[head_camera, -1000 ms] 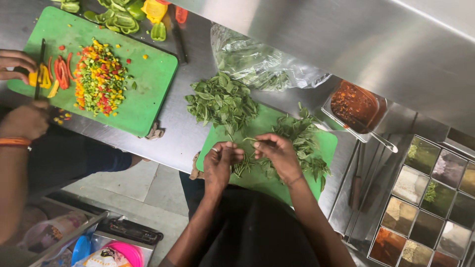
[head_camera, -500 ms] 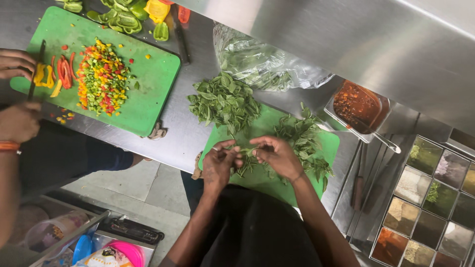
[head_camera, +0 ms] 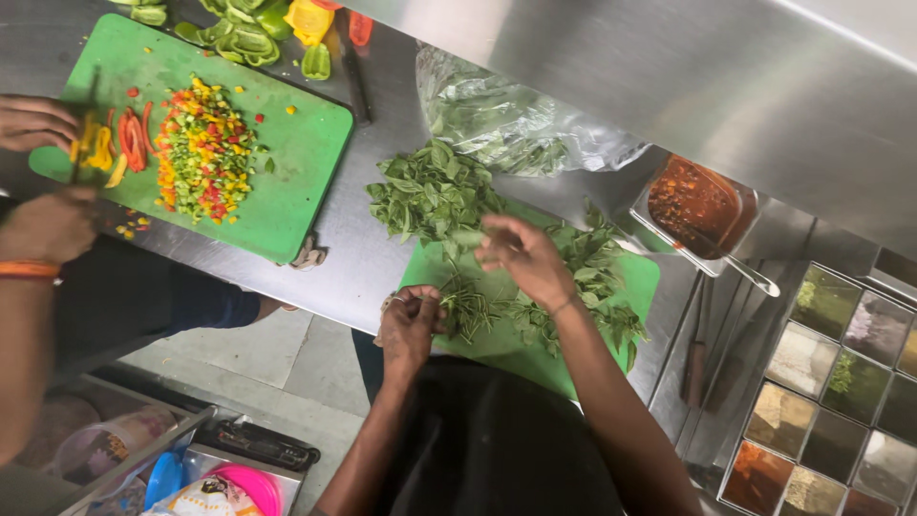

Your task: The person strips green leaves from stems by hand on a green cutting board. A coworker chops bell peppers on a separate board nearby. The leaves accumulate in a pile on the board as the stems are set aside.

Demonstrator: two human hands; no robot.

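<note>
— Herbs under both hands. What have your fingers got?

— My left hand (head_camera: pixel 411 323) is closed on a leafy sprig (head_camera: pixel 468 308), pinching its stem end; the sprig lies across the near edge of my small green cutting board (head_camera: pixel 535 358). My right hand (head_camera: pixel 523 258) is just beyond it, its fingers (head_camera: pixel 492 250) drawn together around a few leaves at the edge of the picked leaf pile (head_camera: pixel 432 196).

— Where does that pile sit?

— Ahead of my right fingers, partly on the steel surface (head_camera: pixel 368 253), partly on the board's far corner. More unpicked sprigs (head_camera: pixel 583 287) lie to the right of my right wrist, on the same board.

— Anything else close by?

— A clear plastic bag of greens (head_camera: pixel 516 124) beyond the pile, and a metal pan of red-brown sauce (head_camera: pixel 695 205) further right. Well off to my left, another person's hands work at a large green board (head_camera: pixel 287 172) with diced peppers (head_camera: pixel 205 153).
</note>
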